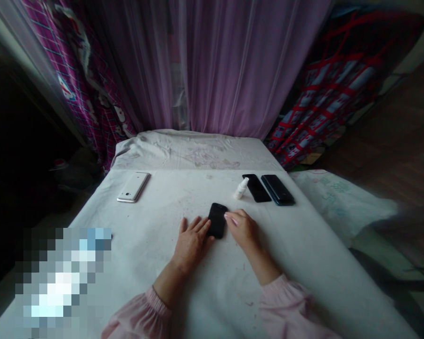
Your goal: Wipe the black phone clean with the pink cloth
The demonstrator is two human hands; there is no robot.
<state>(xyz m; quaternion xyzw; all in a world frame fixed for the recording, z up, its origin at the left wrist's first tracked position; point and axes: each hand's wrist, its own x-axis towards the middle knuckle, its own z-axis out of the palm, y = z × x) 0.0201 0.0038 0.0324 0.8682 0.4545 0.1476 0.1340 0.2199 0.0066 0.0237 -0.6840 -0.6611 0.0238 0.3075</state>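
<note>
A black smartphone lies flat on the white-covered table in front of me, its dark face up. My left hand rests palm down with fingers spread, the fingertips touching the phone's left edge. At the phone's right edge is my right hand, its fingers pinched together; whatever sits between them, if anything, is too small to make out. Just beyond my right hand stands a small white spray bottle, upright.
Behind the bottle lies a black phone, with stacked dark phones to its right. A white phone lies at the far left. A blurred-out patch covers the near left of the white tablecloth. Purple curtains hang behind.
</note>
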